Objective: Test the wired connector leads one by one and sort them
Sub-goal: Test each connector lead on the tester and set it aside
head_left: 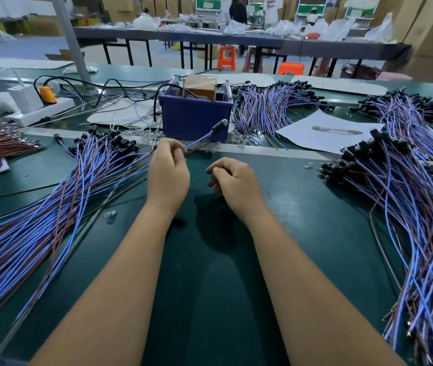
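Left hand [168, 172] pinches lead [204, 138] at wire end; black plug tip points up-right toward blue bin [194, 116]. Right hand [232, 179] loosely curled, empty, hovering over green bench [210, 273].

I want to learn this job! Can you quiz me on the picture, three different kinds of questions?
1. True or false: the left hand pinches a lead.
2. What does the right hand hold? A) a pen B) nothing C) a lead
3. Fill in: the blue box stands ___ the hands.

Key: 1 true: its black connector end points up toward the box. 2 B: fingers loosely curled, no grip on anything. 3 beyond, farther across the table, with lead piles at both sides.
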